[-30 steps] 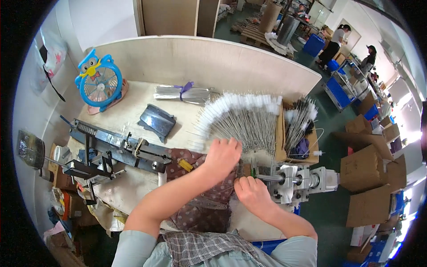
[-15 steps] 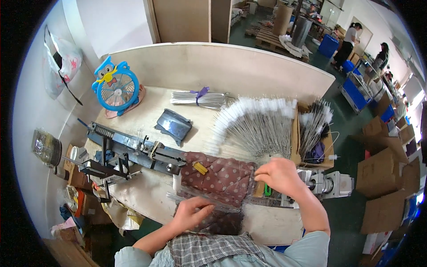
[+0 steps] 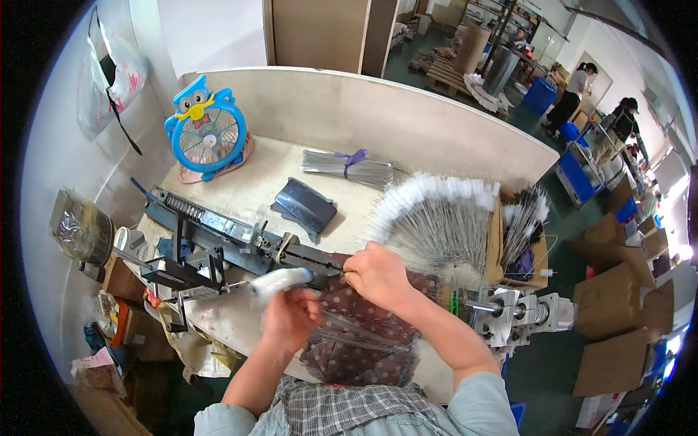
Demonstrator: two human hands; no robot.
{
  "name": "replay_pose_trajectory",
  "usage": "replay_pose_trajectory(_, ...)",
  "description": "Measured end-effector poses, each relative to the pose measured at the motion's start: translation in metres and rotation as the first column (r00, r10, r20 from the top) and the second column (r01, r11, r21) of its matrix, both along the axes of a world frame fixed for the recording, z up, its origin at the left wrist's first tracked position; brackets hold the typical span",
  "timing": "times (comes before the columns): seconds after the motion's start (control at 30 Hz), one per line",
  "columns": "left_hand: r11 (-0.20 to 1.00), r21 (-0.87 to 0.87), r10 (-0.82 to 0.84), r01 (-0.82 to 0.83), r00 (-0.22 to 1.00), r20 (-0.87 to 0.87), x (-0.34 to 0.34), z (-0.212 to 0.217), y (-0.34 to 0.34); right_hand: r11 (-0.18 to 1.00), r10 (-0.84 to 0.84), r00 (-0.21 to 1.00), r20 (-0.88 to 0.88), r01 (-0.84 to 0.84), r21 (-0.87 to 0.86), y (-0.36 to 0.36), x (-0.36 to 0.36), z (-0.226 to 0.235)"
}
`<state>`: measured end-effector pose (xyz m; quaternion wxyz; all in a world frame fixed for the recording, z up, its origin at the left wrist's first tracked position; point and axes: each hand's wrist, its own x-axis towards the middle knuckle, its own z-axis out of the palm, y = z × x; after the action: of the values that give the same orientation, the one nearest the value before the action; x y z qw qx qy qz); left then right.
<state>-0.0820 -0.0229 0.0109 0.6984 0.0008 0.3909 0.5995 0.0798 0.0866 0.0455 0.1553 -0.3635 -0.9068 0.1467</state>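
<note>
My right hand (image 3: 379,273) is closed in a pinch at the right end of a long dark metal bench fixture (image 3: 236,232); whatever lies between its fingertips is too small to make out. Just left of it and nearer me, my left hand (image 3: 292,314) has curled fingers against a white lever handle (image 3: 283,279), smeared by motion and tilted nearly level. Beneath both forearms lies a brown polka-dot cloth (image 3: 363,350), with clear plastic over part of it. A fan of thin wire brushes with white bristle ends (image 3: 440,214) spreads beyond my right hand.
A blue owl-shaped fan (image 3: 209,142), a tied wire bundle (image 3: 349,167) and a dark curved cover (image 3: 307,206) stand farther back. At right are a carton of brushes (image 3: 520,251) and a metal shaft machine (image 3: 520,309). A low partition (image 3: 363,102) borders the bench.
My right hand has moved left from the cloth's right edge to the fixture's end. My left hand has come up to the white handle, which has swung from upright to nearly level.
</note>
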Motion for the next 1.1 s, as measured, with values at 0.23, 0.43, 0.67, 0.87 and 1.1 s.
replay_pose_trajectory(0.23, 0.876, -0.35, -0.358, 0.331, -0.041, -0.933, 0.019, -0.015, 0.01, 1.0, -0.006, 1.0, 0.019, 0.006, -0.003, -0.003, -0.001, 0.005)
replay_pose_trajectory(0.43, 0.906, -0.132, -0.287, 0.402, 0.354, -0.89, 0.027, -0.036, 0.011, 0.993, 0.0, 0.965, -0.261, 0.032, 0.115, -0.006, 0.02, 0.009)
replay_pose_trajectory(0.67, 0.973, 0.16, -0.042, 0.168, 0.806, -0.59, 0.056, -0.04, 0.013, 0.987, 0.12, 0.95, -0.287, -0.083, 0.137, -0.046, 0.066, -0.013)
replay_pose_trajectory(0.87, 0.874, -0.111, -0.221, 0.473, 0.183, -0.958, 0.03, -0.027, 0.016, 0.987, -0.121, 0.975, -0.184, 0.139, 0.085, -0.023, 0.02, -0.09)
replay_pose_trajectory(1.1, 0.982, -0.022, 0.16, -0.188, 0.885, -0.438, -0.09, -0.077, -0.048, 0.998, 0.021, 0.988, -0.153, -0.011, 0.065, -0.031, 0.038, -0.065)
